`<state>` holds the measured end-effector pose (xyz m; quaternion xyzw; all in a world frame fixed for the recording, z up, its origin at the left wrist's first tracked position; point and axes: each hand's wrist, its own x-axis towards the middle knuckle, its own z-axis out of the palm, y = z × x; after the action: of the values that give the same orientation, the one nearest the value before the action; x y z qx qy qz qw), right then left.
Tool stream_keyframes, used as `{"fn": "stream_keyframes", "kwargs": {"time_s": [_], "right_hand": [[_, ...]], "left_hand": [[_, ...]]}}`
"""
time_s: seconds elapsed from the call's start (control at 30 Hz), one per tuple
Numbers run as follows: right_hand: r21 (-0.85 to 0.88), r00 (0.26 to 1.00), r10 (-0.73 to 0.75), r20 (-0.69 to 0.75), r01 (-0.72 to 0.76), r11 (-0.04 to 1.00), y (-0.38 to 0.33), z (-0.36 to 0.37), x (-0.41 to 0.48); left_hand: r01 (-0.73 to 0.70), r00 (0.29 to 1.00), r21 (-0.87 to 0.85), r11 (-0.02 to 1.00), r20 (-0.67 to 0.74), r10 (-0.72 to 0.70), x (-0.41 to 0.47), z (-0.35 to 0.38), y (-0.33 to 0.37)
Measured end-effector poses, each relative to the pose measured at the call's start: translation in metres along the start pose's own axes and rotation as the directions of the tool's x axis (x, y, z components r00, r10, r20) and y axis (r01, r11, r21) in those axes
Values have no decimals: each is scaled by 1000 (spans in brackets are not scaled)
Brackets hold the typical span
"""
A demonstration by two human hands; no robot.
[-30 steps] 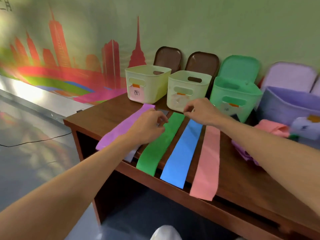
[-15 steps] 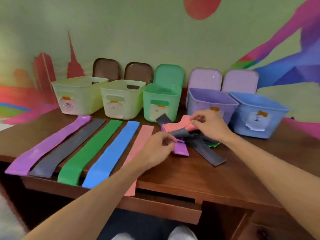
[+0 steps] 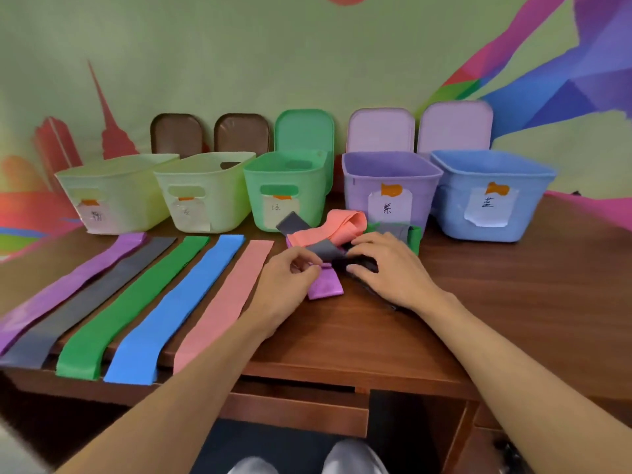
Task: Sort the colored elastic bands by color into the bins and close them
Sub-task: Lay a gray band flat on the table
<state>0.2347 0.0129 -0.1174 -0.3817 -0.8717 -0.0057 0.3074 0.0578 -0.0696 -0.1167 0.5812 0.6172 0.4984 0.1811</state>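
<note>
In front of the purple bin (image 3: 390,186), a tangled pile of bands (image 3: 337,230) lies on the bench (image 3: 496,302). The left hand (image 3: 285,280) pinches a folded, glossy purple band (image 3: 325,285); the right hand (image 3: 386,268) presses flat on a dark band (image 3: 355,263).

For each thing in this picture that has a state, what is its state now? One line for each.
Five bins: all open, no band seen inside.
Five lids: off, propped behind the bins.
Five flat bands: laid out side by side, near ends hanging over the table edge.
Pile of bands: tangled, unsorted.
Purple band: pinched at its end by the left hand.
Right hand: fingers pressing on a dark band.
</note>
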Motion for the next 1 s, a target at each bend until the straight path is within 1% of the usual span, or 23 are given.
{"fn": "stream_keyframes", "kwargs": {"time_s": [0.03,0.07,0.17,0.23,0.3,0.37,0.4,0.43,0.53,0.6,0.63,0.7,0.73,0.77,0.8,0.83,0.87,0.9,0.97,1.0], "right_hand": [[-5,1000,5,7,-5,1000,1,2,0],[24,1000,17,-16,-16,1000,2,2,0],[144,988,73,-139,-52,988,6,-3,-2],[158,983,91,-158,-66,985,5,-6,-3],[88,994,82,-70,-76,993,1,-6,-3],[-50,995,86,55,-84,995,-1,-2,-2],[-93,992,92,84,-84,992,-1,0,-1],[-99,991,100,85,-92,991,-1,1,0],[-26,996,94,-7,-94,995,0,2,1],[20,991,57,-117,-55,998,1,0,1],[45,984,43,-173,-36,998,0,-2,1],[77,969,6,-248,14,997,-3,-6,-1],[75,962,-25,-271,47,996,-6,-8,-3],[64,954,-60,-295,82,995,-7,-9,-5],[51,944,-92,-317,114,992,-8,-10,-6],[46,936,-116,-333,139,989,-9,-10,-7],[60,931,-125,-343,155,986,-8,-12,-7],[99,931,-116,-347,159,982,-7,-14,-7],[181,931,-72,-358,145,973,-3,-18,-8],[181,928,-51,-370,126,975,-1,-19,-9]], "left_hand": [[15,1000,-23,1000,-3,-15,0,0,0],[20,1000,-41,999,-9,-20,0,-1,1],[4,999,-38,999,-40,-5,-1,-3,4],[3,999,-35,999,-43,-4,-1,-2,4],[24,999,-92,995,-27,-26,-1,-1,4],[49,999,-157,986,-11,-52,-1,0,3],[52,998,-161,986,-12,-54,0,0,3],[47,999,-152,987,-14,-50,0,0,2],[29,999,-165,986,-17,-32,0,0,4],[19,999,-174,985,-41,-27,-1,0,4],[-8,997,-154,988,-82,-5,-2,-1,4],[-121,978,-36,992,-177,113,0,-5,6],[-190,963,23,982,-190,190,3,-8,11],[-247,953,50,968,-168,252,8,-9,18],[-275,954,44,960,-111,279,15,-10,27],[-267,963,24,963,-25,268,23,-10,37],[-223,971,-4,975,88,222,29,-8,47],[-167,961,-27,986,221,169,35,-7,55],[-85,884,-22,996,460,86,44,-2,61],[-75,847,19,997,528,54,47,-1,61]]}}
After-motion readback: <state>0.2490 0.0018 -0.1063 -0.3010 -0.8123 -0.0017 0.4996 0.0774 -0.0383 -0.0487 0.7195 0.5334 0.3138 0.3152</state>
